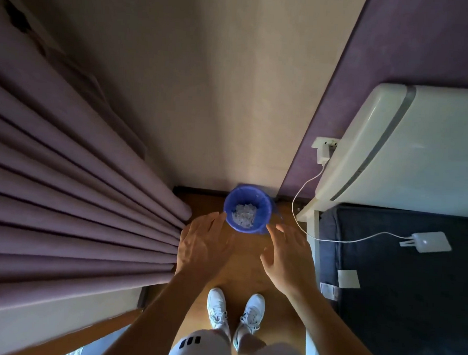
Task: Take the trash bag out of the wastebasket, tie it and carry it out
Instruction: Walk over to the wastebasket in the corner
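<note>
A round wastebasket lined with a blue trash bag (264,206) stands on the wooden floor in the corner, against the wall. Crumpled pale paper (244,215) lies inside it. My left hand (203,243) reaches down toward the basket's left side, fingers spread, its fingertips at the blue rim; touching or not, I cannot tell. My right hand (287,257) hovers open near the basket's right front, fingers apart and holding nothing.
Purple curtains (72,196) hang close on the left. A bed with a dark blanket (400,294) and white headboard (397,148) fills the right; a white charger cable (300,191) runs from a wall plug to a small white device (427,241). My white shoes (234,310) stand on the narrow floor strip.
</note>
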Available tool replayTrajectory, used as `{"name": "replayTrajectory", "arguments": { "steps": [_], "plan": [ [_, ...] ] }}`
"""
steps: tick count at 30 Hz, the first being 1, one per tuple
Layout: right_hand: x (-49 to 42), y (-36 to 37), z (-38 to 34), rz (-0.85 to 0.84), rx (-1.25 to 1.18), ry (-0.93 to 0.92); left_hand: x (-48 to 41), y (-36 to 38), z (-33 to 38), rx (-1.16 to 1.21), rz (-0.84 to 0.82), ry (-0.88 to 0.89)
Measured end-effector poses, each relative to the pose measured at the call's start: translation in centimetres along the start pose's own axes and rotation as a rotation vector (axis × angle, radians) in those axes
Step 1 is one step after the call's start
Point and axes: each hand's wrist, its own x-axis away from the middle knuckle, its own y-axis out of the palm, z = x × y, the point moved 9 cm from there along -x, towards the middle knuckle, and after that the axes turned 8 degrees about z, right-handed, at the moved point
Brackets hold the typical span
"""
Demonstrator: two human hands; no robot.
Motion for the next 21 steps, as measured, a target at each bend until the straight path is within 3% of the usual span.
{"name": "replayTrajectory", "arguments": {
  "steps": [8, 11, 14, 16, 19, 21],
  "plan": [
    [-2.1, 6.6, 2.2, -0.028, 0.004, 0.015, -1.8, 6.6, -2.3, 0.091, -0.061, -0.032],
    [-3.1, 11.8, 4.4, -0.040, 0.008, 0.029, -1.9, 12.6, -5.2, 0.090, -0.122, -0.084],
    [-3.9, 18.0, 7.5, -0.032, 0.016, 0.031, -1.2, 18.3, -6.6, 0.116, -0.032, 0.028],
    [-4.2, 22.6, 10.0, -0.031, 0.015, 0.034, -0.5, 23.9, -9.0, 0.103, -0.064, 0.044],
    [-4.7, 29.5, 14.0, -0.016, 0.045, 0.016, 0.8, 33.2, -14.0, 0.203, -0.127, -0.116],
    [-5.2, 33.8, 16.6, -0.002, 0.062, 0.012, 1.7, 38.8, -16.1, 0.144, -0.151, -0.097]
  ]
}}
